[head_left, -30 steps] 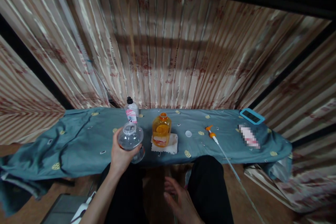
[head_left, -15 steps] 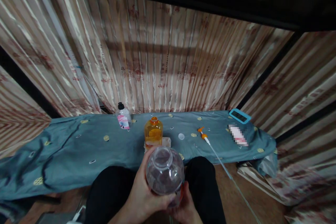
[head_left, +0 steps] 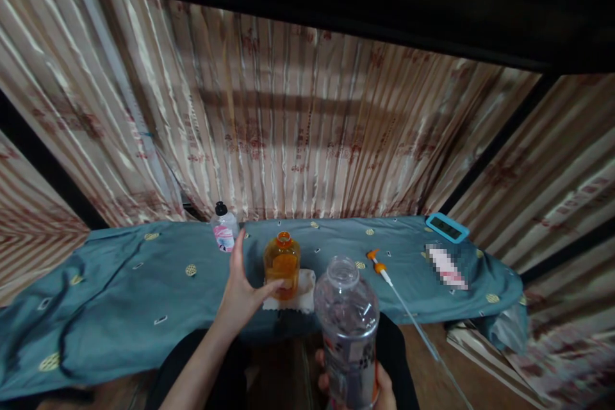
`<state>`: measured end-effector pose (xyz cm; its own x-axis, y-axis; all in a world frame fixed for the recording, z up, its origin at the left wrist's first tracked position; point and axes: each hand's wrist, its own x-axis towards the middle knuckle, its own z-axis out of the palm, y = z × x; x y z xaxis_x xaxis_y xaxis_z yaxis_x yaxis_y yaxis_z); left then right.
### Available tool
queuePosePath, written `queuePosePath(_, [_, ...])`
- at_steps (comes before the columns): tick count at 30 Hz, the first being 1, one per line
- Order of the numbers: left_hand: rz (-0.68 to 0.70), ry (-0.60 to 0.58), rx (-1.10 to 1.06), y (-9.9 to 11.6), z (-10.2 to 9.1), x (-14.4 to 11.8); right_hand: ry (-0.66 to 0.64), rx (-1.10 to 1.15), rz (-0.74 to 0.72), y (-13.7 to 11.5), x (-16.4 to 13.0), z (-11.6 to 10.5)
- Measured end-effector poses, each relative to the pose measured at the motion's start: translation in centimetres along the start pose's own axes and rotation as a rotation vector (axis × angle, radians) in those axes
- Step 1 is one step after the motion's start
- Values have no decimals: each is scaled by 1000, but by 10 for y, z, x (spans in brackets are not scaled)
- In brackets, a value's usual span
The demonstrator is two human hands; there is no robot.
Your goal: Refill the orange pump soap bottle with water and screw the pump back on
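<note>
My right hand [head_left: 384, 387] is wrapped round the lower part of a clear plastic bottle [head_left: 348, 333], which is uncapped, has a printed label and stands nearly upright near my knees. My left hand [head_left: 245, 288] is open, thumb and fingers spread wide, just in front and to the left of an amber bottle [head_left: 283, 266]. Its thumb overlaps that bottle's lower side; whether they touch I cannot tell. Capless, the amber bottle stands on a white cloth [head_left: 306, 295] and holds some liquid. An orange and white pump head [head_left: 379, 266] with a long tube lies to the right.
A clear bottle with black cap and pink label [head_left: 224, 234] stands at the back left. Toward the right end of the teal cloth-covered table [head_left: 192, 298] are a blue-framed digital clock [head_left: 448, 227] and a blurred-out packet [head_left: 446, 267]. Striped curtains [head_left: 298, 128] hang behind.
My left hand has let go of the clear bottle and moved left and up toward the amber bottle, opening. My right hand has carried the clear bottle to the right.
</note>
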<state>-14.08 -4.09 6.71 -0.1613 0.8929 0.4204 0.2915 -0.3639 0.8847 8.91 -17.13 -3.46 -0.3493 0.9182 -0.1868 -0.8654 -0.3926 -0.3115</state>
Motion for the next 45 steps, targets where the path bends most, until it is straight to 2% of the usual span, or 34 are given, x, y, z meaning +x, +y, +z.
queuePosePath(3, [-98, -125, -50, -31, 17, 26, 45, 5, -8, -14, 4, 0])
queuePosePath(6, [-179, -254, -202, -43, 38, 35, 97, -41, -3, -25, 9, 4])
queuePosePath(9, [-197, -229, -227, -38, 54, 31, 143, -88, -52, -28, 14, 6])
queuePosePath(13, [-174, -130, -95, -28, 63, 18, 145, -49, -75, -25, 22, -4])
queuePosePath(17, [-93, -128, -23, -32, 64, 7, 203, -44, -63, -26, 22, -9])
queuePosePath(20, [-94, -156, -22, -37, 61, 2, 226, -65, -31, -30, 17, 1])
queuePosePath(25, [-93, -207, 2, -40, 57, -2, 304, -98, -92, -35, 10, 13])
queuePosePath(32, [-64, -241, -6, -44, 53, -2, 266, -191, -108, -46, 1, -3])
queuePosePath(35, [-66, -254, -31, -45, 53, -2, 300, -202, -112, -49, -3, -3])
queuePosePath(38, [-74, -250, -47, -44, 53, -2, 360, -218, -129, -49, -5, 4])
queuePosePath(45, [-89, -256, -95, -42, 51, 0, 477, -279, -168, -44, -8, 37])
